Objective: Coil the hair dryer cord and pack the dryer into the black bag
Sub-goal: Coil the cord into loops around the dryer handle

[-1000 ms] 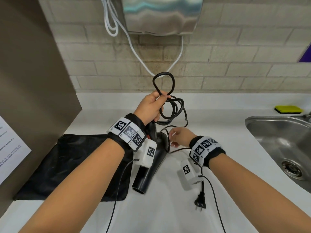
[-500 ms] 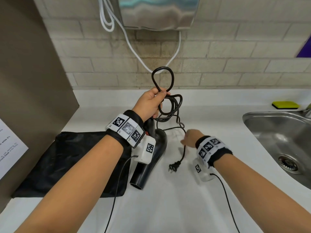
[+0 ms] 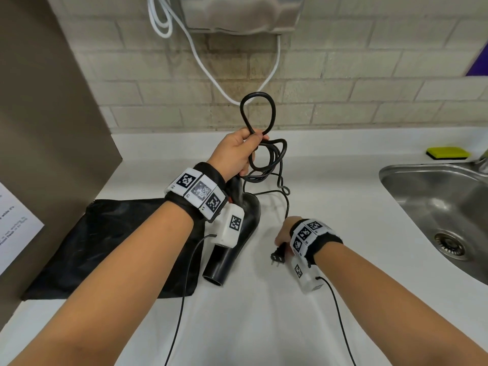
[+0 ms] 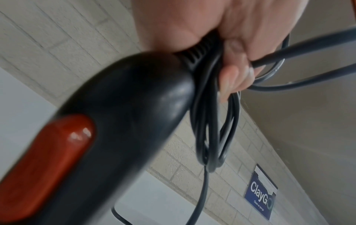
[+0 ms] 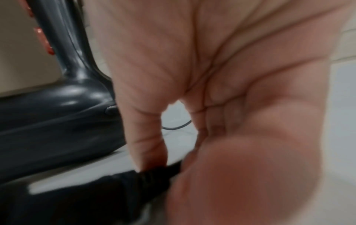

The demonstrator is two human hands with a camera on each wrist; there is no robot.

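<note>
My left hand [image 3: 237, 151] grips the end of the black hair dryer's handle together with several loops of its black cord [image 3: 272, 159]; one loop [image 3: 257, 112] sticks up above the fist. The hair dryer [image 3: 232, 241] slopes down, nozzle near the counter, with a red switch [image 4: 52, 159] on the handle. In the left wrist view my fingers [image 4: 235, 73] curl round the cord loops [image 4: 212, 129]. My right hand [image 3: 286, 235] pinches the cord just behind the plug [image 3: 277, 258] low over the counter; thumb and finger [image 5: 146, 137] close on the plug's black end [image 5: 154, 175]. The black bag [image 3: 111, 247] lies flat at left.
A steel sink [image 3: 449, 215] is sunk in the white counter [image 3: 264, 326] at right, with a yellow sponge [image 3: 447, 153] behind it. A brown panel [image 3: 47, 128] walls the left side. A white cable [image 3: 206, 72] hangs from a metal unit on the brick wall.
My right hand slid along the loose cord toward me and now pinches it at the plug. The plug moved left and up off its earlier spot. My left hand kept its grip.
</note>
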